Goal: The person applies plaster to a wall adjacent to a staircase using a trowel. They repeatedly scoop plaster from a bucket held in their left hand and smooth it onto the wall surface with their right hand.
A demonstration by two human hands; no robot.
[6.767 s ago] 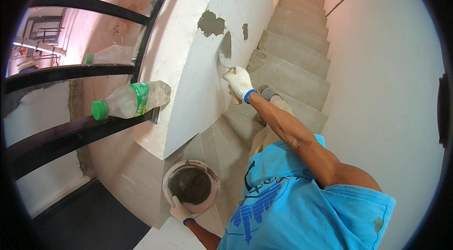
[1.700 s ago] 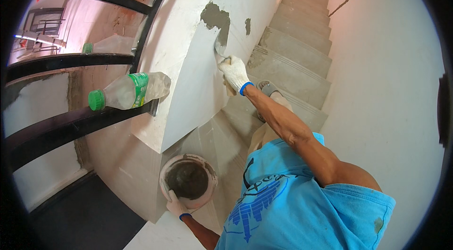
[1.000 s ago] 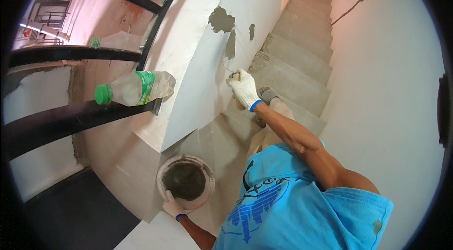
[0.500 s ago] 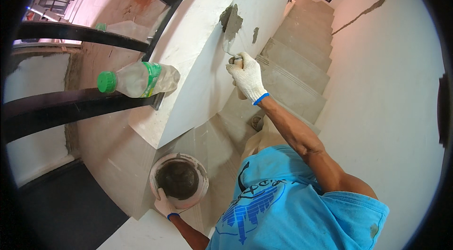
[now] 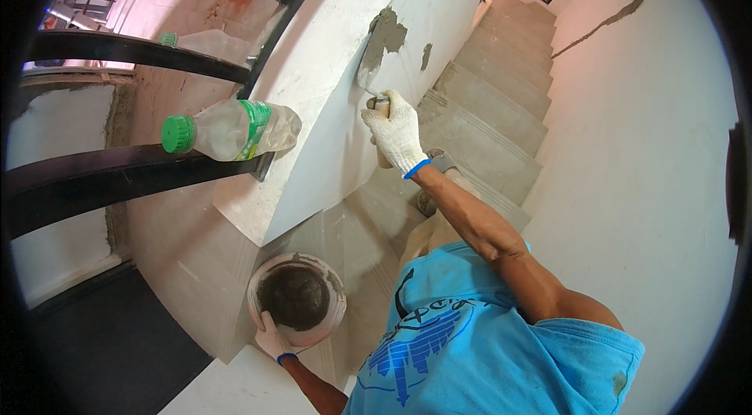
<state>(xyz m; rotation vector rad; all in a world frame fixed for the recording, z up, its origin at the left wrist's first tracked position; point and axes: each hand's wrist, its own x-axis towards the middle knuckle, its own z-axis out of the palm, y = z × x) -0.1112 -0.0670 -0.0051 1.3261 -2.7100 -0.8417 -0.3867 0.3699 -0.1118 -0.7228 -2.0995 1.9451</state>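
My right hand (image 5: 394,131), in a white knitted glove with a blue cuff, is closed round the handle of a trowel (image 5: 368,77). The trowel's blade lies against the white side wall, at the lower left of a wet grey mortar patch (image 5: 386,33). A smaller grey smear (image 5: 425,56) marks the wall just to the right. Low down, my gloved left hand (image 5: 272,338) grips the rim of a round bucket (image 5: 335,278). Grey wet mortar (image 5: 294,297) sits inside it. The undersides of the left fingers are hidden.
A plastic bottle (image 5: 227,131) with a green cap lies on its side across the wall ledge and a black railing bar (image 5: 125,180). Concrete stairs (image 5: 489,110) rise ahead between walls. The right wall has a grey filled crack (image 5: 603,23). My sandalled foot (image 5: 440,160) stands on the stairs.
My right hand has shifted a little left and down, bringing the trowel blade to the patch's lower left edge. More of my foot shows. My left hand stays on the bucket.
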